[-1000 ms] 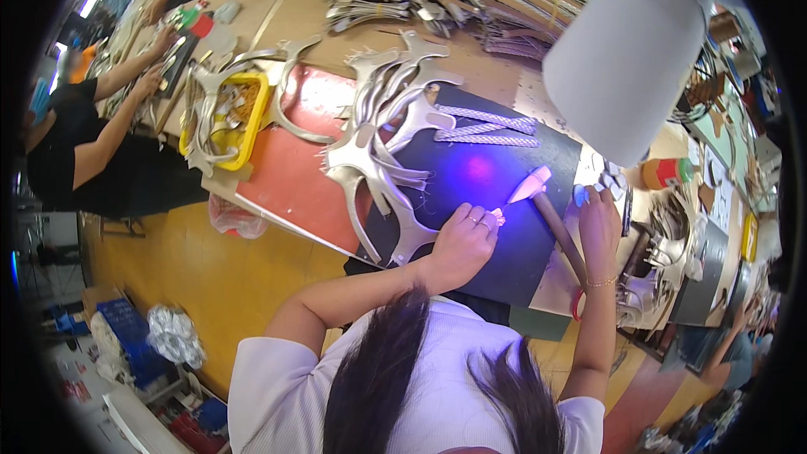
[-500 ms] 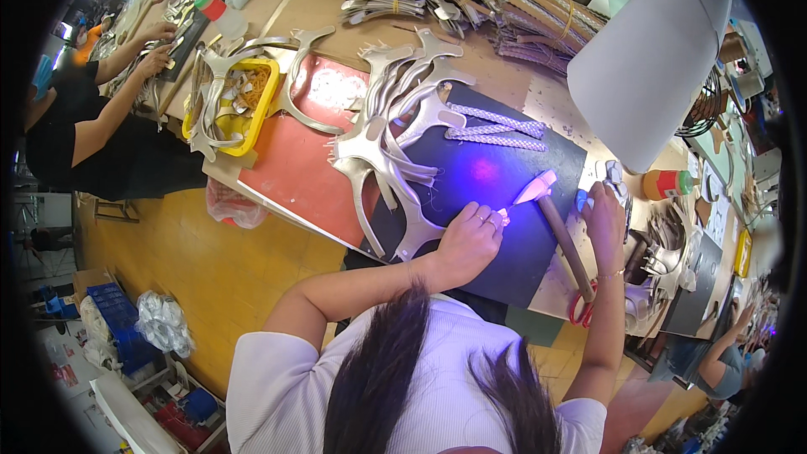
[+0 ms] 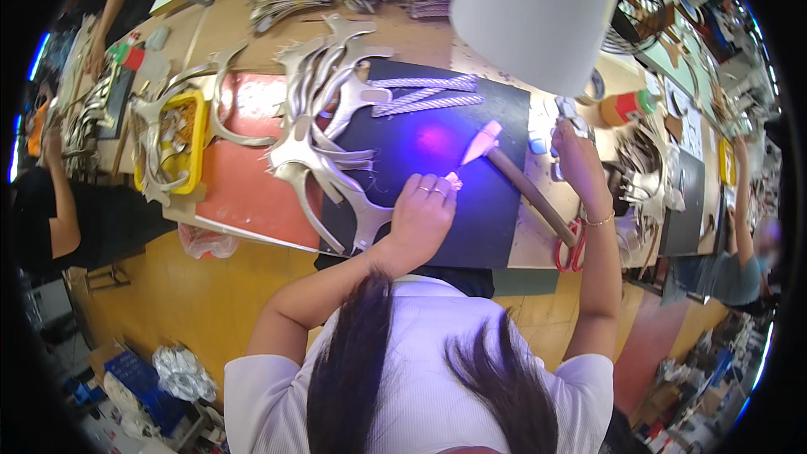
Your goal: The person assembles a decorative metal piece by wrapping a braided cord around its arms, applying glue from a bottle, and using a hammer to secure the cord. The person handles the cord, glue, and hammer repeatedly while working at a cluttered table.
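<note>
My left hand is closed, fingers pinched round a small pale piece that looks pink under the lamp. Just beyond it lies a hammer on a black board, its head towards the board's middle. Two braided straps join a silvery sandal upper on the board's far part. To the right, my right hand has curled fingers beside small silvery objects and a small bluish thing. What its fingertips grip, if anything, is hidden.
Several silvery uppers are heaped left of the straps, near a yellow basket. Red-handled scissors lie by the hammer's handle. A large white lamp shade hangs over the table; a red-and-green bottle stands right. Other people work at both sides.
The whole view has shifted, so the table things appear further left and higher. My left hand still pinches the small piece; my right hand stays by the small objects. The hammer lies where it was.
</note>
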### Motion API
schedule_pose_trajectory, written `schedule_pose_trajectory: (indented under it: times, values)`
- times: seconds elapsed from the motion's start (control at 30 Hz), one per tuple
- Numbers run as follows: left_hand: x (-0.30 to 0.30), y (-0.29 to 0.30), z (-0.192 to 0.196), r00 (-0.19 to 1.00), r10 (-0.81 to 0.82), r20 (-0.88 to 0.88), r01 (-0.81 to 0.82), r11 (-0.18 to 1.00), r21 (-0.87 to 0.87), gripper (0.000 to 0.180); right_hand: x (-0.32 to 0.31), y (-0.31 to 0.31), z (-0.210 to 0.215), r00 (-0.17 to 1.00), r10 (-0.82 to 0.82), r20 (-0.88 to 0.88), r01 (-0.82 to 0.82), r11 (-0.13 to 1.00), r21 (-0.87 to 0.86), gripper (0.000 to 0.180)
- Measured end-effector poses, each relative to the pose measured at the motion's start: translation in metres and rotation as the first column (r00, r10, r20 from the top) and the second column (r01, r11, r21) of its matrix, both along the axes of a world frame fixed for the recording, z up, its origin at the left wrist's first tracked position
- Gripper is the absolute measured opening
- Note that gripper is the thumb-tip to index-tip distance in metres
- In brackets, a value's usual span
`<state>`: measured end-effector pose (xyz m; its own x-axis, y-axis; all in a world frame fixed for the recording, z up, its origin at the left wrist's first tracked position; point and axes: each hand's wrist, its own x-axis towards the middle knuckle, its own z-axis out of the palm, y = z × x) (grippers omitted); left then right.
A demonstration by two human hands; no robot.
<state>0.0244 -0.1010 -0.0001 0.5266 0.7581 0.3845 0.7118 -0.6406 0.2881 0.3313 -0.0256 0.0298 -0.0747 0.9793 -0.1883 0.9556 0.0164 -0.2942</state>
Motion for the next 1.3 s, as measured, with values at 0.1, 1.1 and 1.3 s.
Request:
schedule_pose_trajectory:
  times: [0.1, 1.1, 1.3]
  values:
    - [-0.001, -0.001, 0.0, 1.0, -0.012, -0.009, 0.012, 1.0, -0.023, 0.024, -0.003, -0.008, 0.019, 0.958, -0.009, -0.288, 0.083, 0.965, 0.247, 0.013]
    - [-0.001, -0.002, 0.0, 0.999, 0.02, 0.029, -0.019, 0.999, -0.034, 0.029, -0.109, -0.012, 0.004, 0.83, 0.441, -0.341, -0.464, 0.886, 0.018, 0.017]
    - [-0.001, -0.002, -0.001, 0.999, 0.019, 0.038, -0.017, 0.999, -0.043, 0.029, -0.11, -0.011, 0.003, 0.826, 0.444, -0.346, -0.458, 0.888, 0.045, 0.016]
